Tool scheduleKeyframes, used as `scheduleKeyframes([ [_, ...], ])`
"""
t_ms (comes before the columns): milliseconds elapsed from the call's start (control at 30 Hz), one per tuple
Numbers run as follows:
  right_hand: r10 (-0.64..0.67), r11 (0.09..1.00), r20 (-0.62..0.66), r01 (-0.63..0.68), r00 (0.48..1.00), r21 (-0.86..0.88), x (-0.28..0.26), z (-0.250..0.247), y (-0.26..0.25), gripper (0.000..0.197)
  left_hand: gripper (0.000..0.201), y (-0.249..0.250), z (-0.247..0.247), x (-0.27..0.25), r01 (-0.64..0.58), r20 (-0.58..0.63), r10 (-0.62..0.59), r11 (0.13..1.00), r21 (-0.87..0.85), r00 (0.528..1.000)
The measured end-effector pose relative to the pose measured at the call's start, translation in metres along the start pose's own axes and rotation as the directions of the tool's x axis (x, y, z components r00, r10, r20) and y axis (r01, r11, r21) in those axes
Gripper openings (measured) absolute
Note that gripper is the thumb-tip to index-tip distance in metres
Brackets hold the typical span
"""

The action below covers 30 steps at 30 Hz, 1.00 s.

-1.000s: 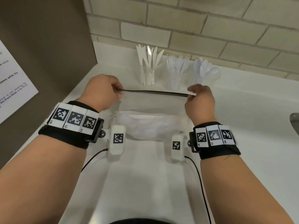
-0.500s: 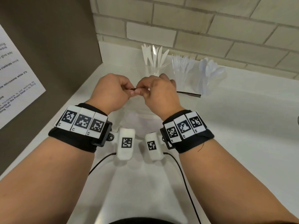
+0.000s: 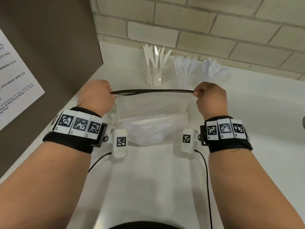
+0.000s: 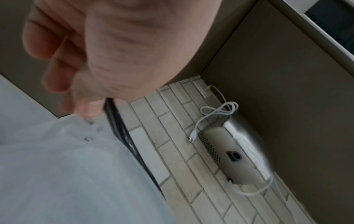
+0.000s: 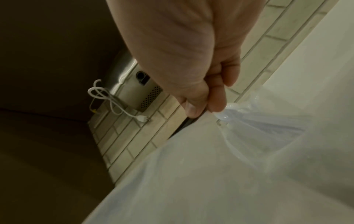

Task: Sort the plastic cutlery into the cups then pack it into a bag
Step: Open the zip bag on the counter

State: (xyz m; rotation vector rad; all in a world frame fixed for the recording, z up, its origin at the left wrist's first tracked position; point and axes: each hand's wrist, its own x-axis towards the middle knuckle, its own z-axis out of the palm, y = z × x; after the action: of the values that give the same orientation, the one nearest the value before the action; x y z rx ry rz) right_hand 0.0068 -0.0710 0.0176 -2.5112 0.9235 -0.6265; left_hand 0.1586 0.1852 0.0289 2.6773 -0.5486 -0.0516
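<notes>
A clear plastic bag with a black zip strip along its top hangs between my hands, white cutlery bunched in its lower part. My left hand pinches the strip's left end and my right hand pinches its right end, the strip stretched straight. In the wrist views the left hand's fingers and the right hand's fingers close on the bag's edge. Behind the bag stand three clear cups: knives, forks, spoons.
The white counter runs to a tiled wall at the back and a brown panel with a printed notice at left. A metal appliance with a white cord shows in the wrist views.
Half a second ago my right hand was next to my left at the strip's left end; it has slid back to the right end, and the strip is stretched straight again.
</notes>
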Motion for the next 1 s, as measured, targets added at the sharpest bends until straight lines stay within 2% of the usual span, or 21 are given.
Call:
scheduleKeyframes([
  [100,-0.107,0.994,-0.014,0.108,0.994,0.013,-0.003,0.008,-0.008,0.022,0.047,0.014,0.005,-0.002,-0.098,0.087,0.088,0.988,0.121,0.992],
  [133,-0.151,0.988,-0.005,0.151,0.988,0.016,-0.004,0.01,-0.011,0.022,0.048,0.021,0.008,-0.003,-0.172,0.094,0.16,0.975,0.138,0.983],
  [200,-0.215,0.976,0.017,0.215,0.976,0.029,-0.006,0.012,-0.017,0.024,0.039,0.035,0.017,-0.005,-0.3,0.083,0.292,0.947,0.114,0.953],
  [300,-0.278,0.956,-0.007,0.278,0.96,0.092,-0.009,0.014,-0.025,0.026,0.035,0.049,0.024,0.0,-0.328,0.007,0.328,0.944,0.019,0.945],
  [333,-0.281,0.952,-0.026,0.282,0.959,0.116,-0.01,0.015,-0.027,0.026,0.034,0.05,0.026,0.004,-0.332,0.033,0.332,0.943,0.001,0.943],
  [433,-0.249,0.951,-0.054,0.254,0.967,0.178,-0.012,0.017,-0.03,0.019,0.027,0.053,0.027,0.012,-0.34,0.229,0.335,0.94,-0.02,0.914],
  [500,-0.174,0.96,-0.152,0.202,0.973,0.193,-0.016,0.017,-0.037,0.01,0.021,0.056,0.026,0.011,-0.354,0.232,0.339,0.935,0.024,0.912],
  [533,-0.127,0.972,-0.203,0.163,0.971,0.172,-0.02,0.017,-0.043,0.018,0.022,0.058,0.025,0.011,-0.352,0.198,0.34,0.936,0.029,0.919],
  [567,-0.079,0.984,-0.19,0.107,0.978,0.14,-0.025,0.018,-0.05,0.033,0.023,0.06,0.023,0.01,-0.336,0.167,0.329,0.942,0.014,0.929],
  [600,-0.022,0.991,-0.079,0.032,0.997,0.128,-0.03,0.019,-0.058,0.049,0.024,0.062,0.02,0.009,-0.317,0.145,0.317,0.948,-0.022,0.937],
  [633,0.04,0.989,0.089,-0.052,0.995,0.14,-0.036,0.021,-0.067,0.061,0.022,0.065,0.018,0.009,-0.308,0.137,0.315,0.949,-0.072,0.939],
  [667,0.092,0.973,0.256,-0.142,0.962,0.185,-0.041,0.024,-0.074,0.069,0.02,0.066,0.016,0.008,-0.302,0.138,0.32,0.944,-0.134,0.937],
  [733,0.15,0.875,0.464,-0.335,0.873,0.348,-0.044,0.03,-0.084,0.067,0.017,0.068,0.01,0.008,-0.273,0.136,0.319,0.921,-0.28,0.938],
  [833,0.138,0.652,0.549,-0.493,0.825,0.576,-0.042,0.03,-0.096,0.035,0.014,0.064,0.001,0.005,-0.158,0.065,0.223,0.841,-0.517,0.973],
  [933,0.057,0.357,0.544,-0.526,0.837,0.772,-0.034,0.016,-0.109,0.012,0.018,0.064,-0.013,0.003,-0.119,-0.068,0.099,0.792,-0.598,0.993],
  [1000,0.026,0.191,0.474,-0.47,0.88,0.862,-0.029,0.003,-0.116,0.021,0.035,0.062,-0.024,0.002,-0.106,-0.089,0.064,0.758,-0.644,0.994],
])
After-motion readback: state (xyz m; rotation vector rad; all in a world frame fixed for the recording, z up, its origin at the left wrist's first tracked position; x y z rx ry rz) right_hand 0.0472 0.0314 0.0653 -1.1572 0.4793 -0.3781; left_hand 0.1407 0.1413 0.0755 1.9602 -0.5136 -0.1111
